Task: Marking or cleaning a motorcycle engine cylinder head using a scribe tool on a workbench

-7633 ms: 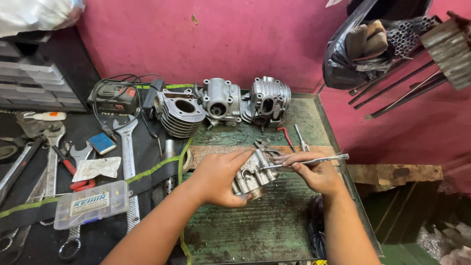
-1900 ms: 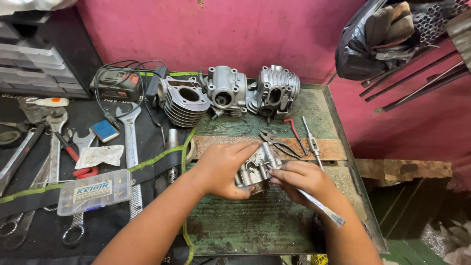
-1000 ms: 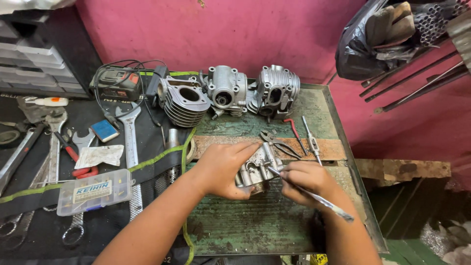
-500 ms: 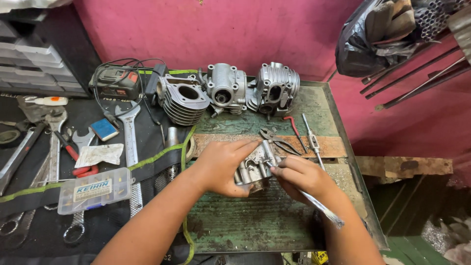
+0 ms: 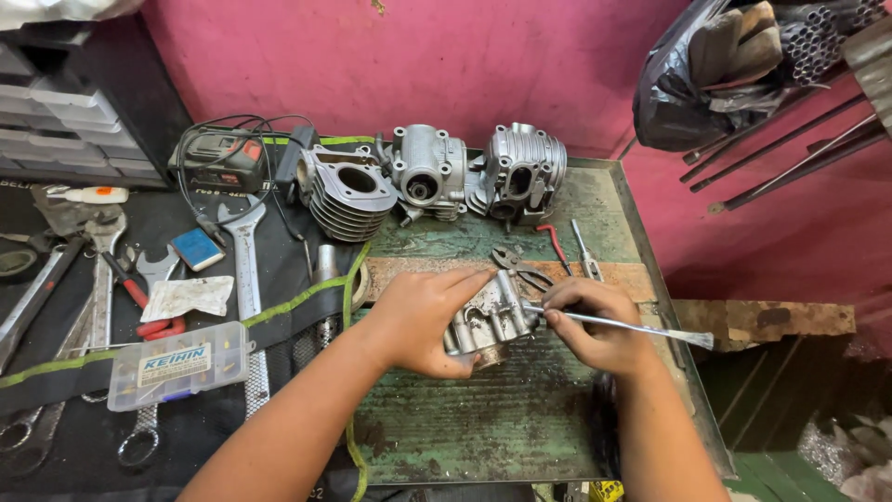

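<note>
Across the middle of the frame runs the green metal bench (image 5: pixel 557 428), its paint worn and stained, with a pink wall behind it and a black tool mat (image 5: pixel 74 409) covering the left side. Along the upper edge of the bench stand a finned cylinder (image 5: pixel 346 191) and two more engine castings (image 5: pixel 474 172), all bare and apart from one another. On the mat at the left lie spanners (image 5: pixel 243 251), red-handled pliers (image 5: pixel 139 302) and a clear plastic parts box (image 5: pixel 178 364). At centre frame sits the piece being worked on, a small grey cylinder head (image 5: pixel 488 321), resting on the bench just below a wooden plank (image 5: pixel 632 276). The left hand (image 5: pixel 423 316) is clenched round its near side, steadying it. The right hand (image 5: pixel 595 325) pinches a thin metal rod (image 5: pixel 623 323), one end laid against the head, the other reaching toward the right edge of the frame.

Judging from this, the work is somewhere in the middle: the head is stripped and off its engine, yet the rod is busy at it and nothing looks refitted; the other castings wait untouched. What the rod's tip actually meets is hidden behind the fingers, so I cannot tell whether it scrapes, pries or probes. The underside of the head is out of sight, and the small tools (image 5: pixel 557 256) on the plank are hard to make out.
</note>
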